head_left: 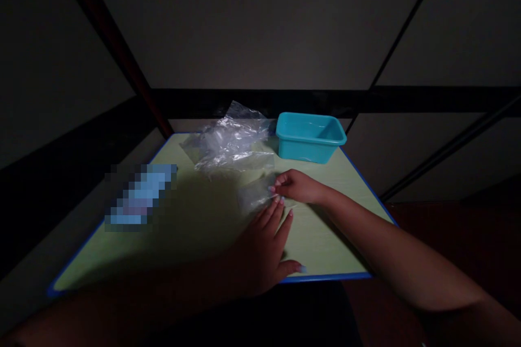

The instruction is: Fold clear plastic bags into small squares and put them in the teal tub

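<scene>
A small clear plastic bag lies flat on the light green table. My right hand pinches the bag near its right end, thumb and fingers closed on it. Just nearer to me, my left hand lies flat with its fingers stretched and its thumb spread. Its fingertips touch the near edge of the bag or rest right beside it. Beyond both hands sits a loose heap of crumpled clear plastic bags. Whether the small bag holds anything I cannot make out.
An open turquoise plastic tub stands at the table's far right corner. On the left side lies a blurred-out bluish rectangular item. The table has a blue edge, with a panelled wall behind it.
</scene>
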Demonstrator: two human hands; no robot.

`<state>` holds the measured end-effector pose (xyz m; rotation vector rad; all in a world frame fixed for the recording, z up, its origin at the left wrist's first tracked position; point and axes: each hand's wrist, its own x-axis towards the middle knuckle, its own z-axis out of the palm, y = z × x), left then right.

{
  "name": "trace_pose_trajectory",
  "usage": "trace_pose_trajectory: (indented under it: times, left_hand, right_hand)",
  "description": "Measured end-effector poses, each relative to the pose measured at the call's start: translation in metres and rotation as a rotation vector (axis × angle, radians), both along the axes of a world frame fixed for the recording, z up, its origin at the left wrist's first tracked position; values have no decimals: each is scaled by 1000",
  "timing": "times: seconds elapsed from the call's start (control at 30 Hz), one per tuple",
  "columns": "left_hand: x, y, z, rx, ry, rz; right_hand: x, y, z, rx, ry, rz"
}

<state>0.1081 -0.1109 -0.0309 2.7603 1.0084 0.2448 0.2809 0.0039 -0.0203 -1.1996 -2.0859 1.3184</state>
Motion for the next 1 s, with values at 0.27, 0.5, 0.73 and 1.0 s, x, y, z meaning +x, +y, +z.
trace_pose_trajectory:
  times: [0.27, 0.5, 0.73, 1.0]
  left_hand:
    - [-14, 19, -16, 60, -117, 17]
    - [-11, 19, -15, 38, -89, 65]
    - [-10, 18, -5, 25, -141, -98]
    - [-10, 14, -11, 43, -161, -32]
  right_hand:
    - [-3, -5, 4, 111, -44, -70]
    - [0, -3, 10, 181, -84, -149]
    - [-2, -8, 12, 196, -129, -203]
    - [-3, -14, 15, 140, -239, -197]
